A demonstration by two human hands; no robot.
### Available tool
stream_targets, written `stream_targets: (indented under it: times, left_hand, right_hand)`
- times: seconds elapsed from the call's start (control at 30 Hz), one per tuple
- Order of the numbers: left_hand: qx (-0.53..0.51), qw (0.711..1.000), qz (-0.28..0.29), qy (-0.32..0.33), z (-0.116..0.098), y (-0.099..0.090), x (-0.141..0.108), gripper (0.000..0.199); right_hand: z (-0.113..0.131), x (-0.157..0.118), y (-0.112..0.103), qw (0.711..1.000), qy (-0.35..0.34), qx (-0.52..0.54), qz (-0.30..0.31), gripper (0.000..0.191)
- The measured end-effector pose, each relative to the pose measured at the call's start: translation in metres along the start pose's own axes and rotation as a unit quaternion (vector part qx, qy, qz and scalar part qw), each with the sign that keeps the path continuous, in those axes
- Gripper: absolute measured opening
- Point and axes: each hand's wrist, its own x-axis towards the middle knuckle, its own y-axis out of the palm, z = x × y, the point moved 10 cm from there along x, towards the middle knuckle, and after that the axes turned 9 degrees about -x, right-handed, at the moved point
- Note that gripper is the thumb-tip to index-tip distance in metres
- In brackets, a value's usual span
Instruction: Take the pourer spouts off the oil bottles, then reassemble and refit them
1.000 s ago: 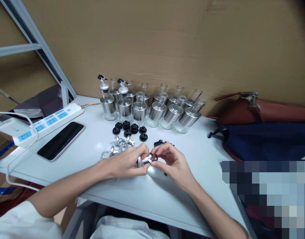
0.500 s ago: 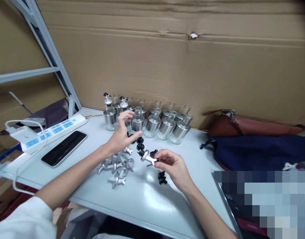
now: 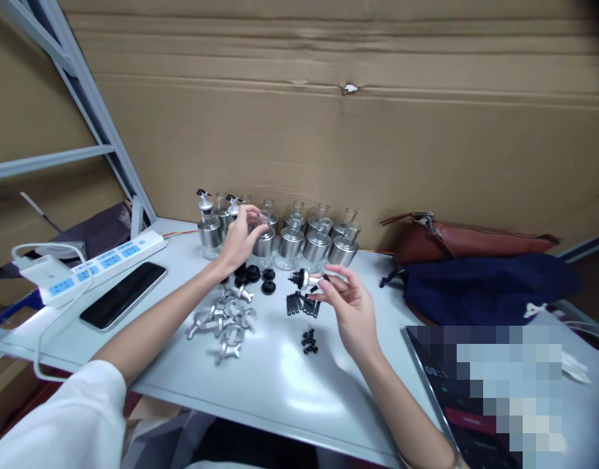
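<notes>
My left hand [image 3: 241, 240] is at the bottle row, thumb and fingers curled about the neck of a glass bottle [image 3: 264, 242] with a steel band. Part of that neck is hidden by the fingers. Between the fingertips of my right hand [image 3: 352, 301] is a silver pourer spout [image 3: 306, 281], lying nearly level, its black ribbed stopper pointing left. Black stoppers [image 3: 268, 286] lie just below the left hand. Silver pourer parts [image 3: 226, 320] form a loose pile nearer the table's front. Under the right hand are flat black pieces [image 3: 295, 303] and small black caps [image 3: 309, 341].
Several more banded bottles [image 3: 316, 245] stand along the cardboard wall [image 3: 299, 137]; two at the left carry pourers. A phone [image 3: 124, 295] and a power strip [image 3: 104, 260] lie left. To the right are a brown bag [image 3: 480, 242], dark blue cloth [image 3: 485, 286] and a partly blurred screen [image 3: 456, 397].
My left hand has moved from open above the table to the neck of a bottle. The right hand has lifted the pourer spout slightly toward the bottles. The view has shifted a little.
</notes>
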Motion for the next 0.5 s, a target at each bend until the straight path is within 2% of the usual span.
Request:
stream_targets:
  times: [0.07,0.13,0.2,0.27,0.37,0.43,0.5]
  left_hand:
    - [-0.016,0.998,-0.046,0.042,-0.025,-0.011,0.0,0.026]
    - [-0.051,0.987,-0.088,0.122,-0.063,-0.021,-0.006,0.026]
    - [-0.086,0.975,-0.087,0.185,-0.1,-0.023,-0.02,0.024]
    - [-0.106,0.97,-0.054,0.21,-0.127,-0.017,-0.04,0.023]
    - [-0.121,0.977,0.047,0.166,-0.141,0.007,-0.081,0.022]
    - [-0.147,0.971,0.107,0.153,-0.145,0.022,-0.113,0.023]
    - [-0.187,0.962,0.137,0.144,-0.144,0.03,-0.138,0.029]
  right_hand:
    - [0.017,-0.004,-0.015,0.997,-0.047,-0.002,-0.056,0.032]
    - [0.039,-0.012,-0.028,0.988,-0.104,-0.01,-0.113,0.024]
    - [0.062,-0.024,-0.036,0.974,-0.161,-0.025,-0.157,0.017]
    - [0.082,-0.038,-0.037,0.959,-0.206,-0.043,-0.19,0.012]
    - [0.102,-0.059,-0.032,0.944,-0.239,-0.075,-0.215,0.003]
    - [0.107,-0.069,-0.023,0.946,-0.246,-0.09,-0.192,0.009]
    - [0.11,-0.077,-0.011,0.952,-0.253,-0.104,-0.137,0.02]
